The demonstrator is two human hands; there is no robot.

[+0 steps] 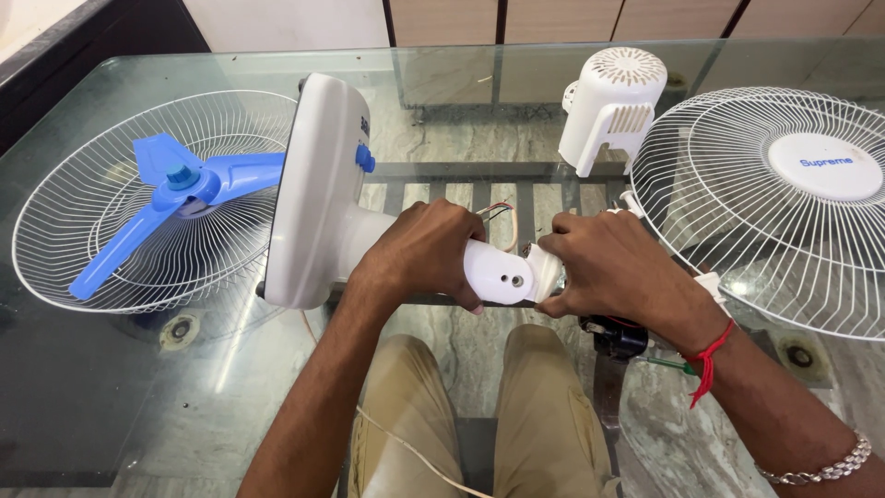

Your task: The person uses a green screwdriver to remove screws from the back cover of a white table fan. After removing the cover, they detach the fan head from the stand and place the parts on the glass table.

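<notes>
Head view: left hand grips a white fan stand at its neck while right hand pinches its end above a glass tabletop, blue fan blade nearby.

One view only: your head camera, angled steeply down and forward over the glass tabletop, close in on your left hand and right hand, your knees visible through the glass.
</notes>
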